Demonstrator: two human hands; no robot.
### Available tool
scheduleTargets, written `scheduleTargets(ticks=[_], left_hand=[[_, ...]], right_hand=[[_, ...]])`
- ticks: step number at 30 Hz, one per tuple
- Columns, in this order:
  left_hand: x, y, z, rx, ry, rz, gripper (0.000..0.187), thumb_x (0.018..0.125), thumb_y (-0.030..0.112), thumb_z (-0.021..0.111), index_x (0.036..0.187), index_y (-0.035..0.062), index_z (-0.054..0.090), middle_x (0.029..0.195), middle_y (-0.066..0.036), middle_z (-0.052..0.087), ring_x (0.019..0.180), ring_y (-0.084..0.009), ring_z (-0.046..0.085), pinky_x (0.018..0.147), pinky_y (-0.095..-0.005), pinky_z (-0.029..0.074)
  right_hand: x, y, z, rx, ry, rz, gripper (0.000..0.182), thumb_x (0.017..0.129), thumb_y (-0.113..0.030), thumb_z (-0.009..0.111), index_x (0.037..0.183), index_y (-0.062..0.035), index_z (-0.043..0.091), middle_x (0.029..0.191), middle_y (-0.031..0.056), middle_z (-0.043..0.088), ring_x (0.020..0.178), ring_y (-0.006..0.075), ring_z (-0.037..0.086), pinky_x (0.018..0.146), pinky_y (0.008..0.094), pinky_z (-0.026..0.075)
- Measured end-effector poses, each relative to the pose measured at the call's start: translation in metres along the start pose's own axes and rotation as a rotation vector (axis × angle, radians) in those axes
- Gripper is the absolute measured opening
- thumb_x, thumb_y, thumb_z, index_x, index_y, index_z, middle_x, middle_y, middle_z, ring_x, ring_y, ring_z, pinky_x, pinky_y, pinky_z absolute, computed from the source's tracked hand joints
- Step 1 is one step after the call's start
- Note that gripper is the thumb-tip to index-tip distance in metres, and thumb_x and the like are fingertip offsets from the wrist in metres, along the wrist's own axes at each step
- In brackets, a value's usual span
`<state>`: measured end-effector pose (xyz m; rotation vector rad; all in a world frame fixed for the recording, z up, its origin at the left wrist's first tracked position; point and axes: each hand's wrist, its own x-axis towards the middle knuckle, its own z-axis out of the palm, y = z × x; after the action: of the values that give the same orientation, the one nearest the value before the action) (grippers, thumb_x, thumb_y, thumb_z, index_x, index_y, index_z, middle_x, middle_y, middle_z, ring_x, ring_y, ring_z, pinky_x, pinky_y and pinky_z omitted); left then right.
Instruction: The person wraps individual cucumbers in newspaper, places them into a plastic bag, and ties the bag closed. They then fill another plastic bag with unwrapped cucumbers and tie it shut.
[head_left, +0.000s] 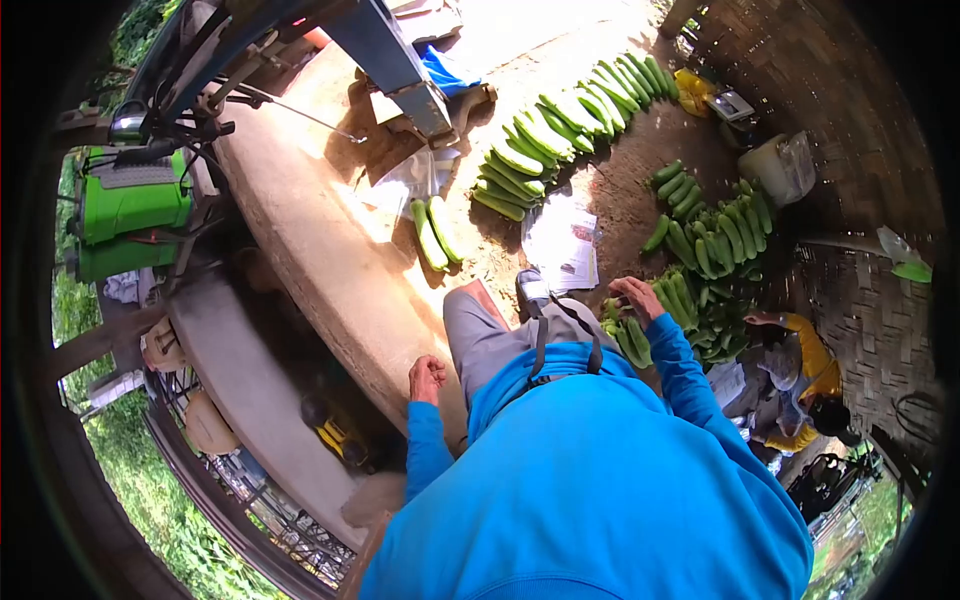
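Note:
My right hand [637, 299] reaches out over the near edge of a pile of green vegetables [680, 300], its fingers slightly bent; whether it touches one is hard to see. Beside my left thigh, my left hand [427, 378] hangs over the concrete ledge with its fingers curled, and what they hold, if anything, is hidden. Two long green vegetables [432, 235] lie side by side ahead of my knee. A long row of similar vegetables [545, 135] stretches toward the upper right. Printed sheets [562, 240] lie on the ground between row and pile.
A person in yellow sleeves [818, 360] is at the right, one hand near the pile. A whitish container [780, 168] stands by the woven wall [840, 90]. A curved concrete ledge [310, 260] runs along my left. Blue metal legs [400, 75] rise ahead.

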<state>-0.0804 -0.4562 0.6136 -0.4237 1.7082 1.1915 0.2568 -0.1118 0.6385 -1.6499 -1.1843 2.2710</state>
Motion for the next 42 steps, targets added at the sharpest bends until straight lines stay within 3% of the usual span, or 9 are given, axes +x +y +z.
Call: scheduleTargets(ticks=[5,8,10,13,16,24,29,36,42], left_hand=[[0.0,0.003,0.007,0.009,0.076,-0.028,0.033,0.086,0.034,0.047,0.094,0.0045,0.06,0.081,-0.008,0.062,0.065,-0.0184,0.057,0.055,-0.0305,0.045],[0.016,0.0,0.007,0.128,-0.015,0.323,0.037,0.088,0.035,0.044,0.099,0.004,0.061,0.087,-0.009,0.064,0.071,-0.0196,0.058,0.057,-0.0337,0.047],[0.041,0.025,0.014,0.004,0.053,-0.102,0.035,0.089,0.035,0.044,0.096,0.0051,0.061,0.086,-0.01,0.063,0.068,-0.0202,0.058,0.057,-0.0339,0.047],[0.072,0.059,0.015,0.016,-0.11,-0.114,0.025,0.086,0.032,0.05,0.085,0.0076,0.056,0.075,-0.009,0.059,0.056,-0.0175,0.054,0.052,-0.0307,0.046],[0.098,0.105,0.026,0.064,-0.134,-0.157,0.023,0.084,0.032,0.052,0.082,0.009,0.054,0.073,-0.007,0.058,0.055,-0.0158,0.053,0.051,-0.0295,0.045],[0.19,0.242,0.063,0.359,-0.169,-0.136,0.023,0.084,0.032,0.05,0.082,0.0097,0.053,0.071,-0.004,0.057,0.052,-0.0126,0.051,0.047,-0.0244,0.043],[0.218,0.283,0.096,0.498,-0.234,-0.036,0.023,0.085,0.032,0.05,0.081,0.0101,0.052,0.071,-0.004,0.057,0.052,-0.0119,0.051,0.046,-0.0245,0.042],[0.21,0.259,0.149,0.833,-0.347,-0.1,0.024,0.087,0.034,0.047,0.08,0.0119,0.052,0.072,-0.004,0.056,0.053,-0.009,0.048,0.047,-0.0213,0.037],[0.205,0.196,0.193,1.067,-0.599,0.127,0.032,0.09,0.034,0.049,0.076,0.005,0.054,0.068,-0.002,0.056,0.055,-0.0077,0.047,0.048,-0.0227,0.037]], right_hand=[[0.016,0.091,-0.041,-0.002,0.082,0.367,0.019,0.086,-0.03,0.059,0.089,-0.0111,0.061,0.076,-0.0005,0.057,0.063,0.0117,0.053,0.056,0.0305,0.045],[-0.002,0.121,-0.05,0.054,0.211,0.561,0.014,0.083,-0.024,0.059,0.077,-0.012,0.057,0.066,-0.0004,0.054,0.055,0.0134,0.049,0.052,0.0314,0.043],[-0.011,0.128,-0.044,0.194,0.349,0.59,0.023,0.078,-0.024,0.058,0.061,-0.0138,0.045,0.054,0.0003,0.039,0.042,0.0138,0.036,0.04,0.0288,0.031],[-0.018,0.112,-0.025,0.289,0.472,0.629,0.024,0.078,-0.024,0.057,0.06,-0.0146,0.044,0.051,0.0002,0.036,0.041,0.0136,0.034,0.039,0.0288,0.03],[0.02,0.138,-0.033,0.402,0.301,0.632,0.013,0.078,-0.024,0.059,0.075,-0.0133,0.053,0.065,-0.0003,0.05,0.051,0.0138,0.046,0.048,0.0329,0.039],[0.072,-0.029,0.069,0.259,0.284,0.145,0.021,0.088,-0.028,0.062,0.093,-0.0074,0.06,0.08,-0.0009,0.056,0.061,0.0066,0.05,0.049,0.0226,0.041],[0.066,-0.05,0.084,0.278,0.314,0.03,0.025,0.092,-0.029,0.058,0.099,-0.0062,0.062,0.089,-0.0013,0.059,0.067,0.0059,0.052,0.054,0.0206,0.045],[0.046,0.033,0.09,0.361,0.442,0.246,0.035,0.087,-0.038,0.063,0.102,-0.0069,0.061,0.092,0.0003,0.059,0.069,0.0101,0.053,0.057,0.0242,0.048],[0.038,0.068,0.085,0.426,0.462,0.196,0.029,0.087,-0.035,0.063,0.095,-0.007,0.062,0.088,-0.0002,0.061,0.067,0.0091,0.052,0.056,0.0248,0.044]])
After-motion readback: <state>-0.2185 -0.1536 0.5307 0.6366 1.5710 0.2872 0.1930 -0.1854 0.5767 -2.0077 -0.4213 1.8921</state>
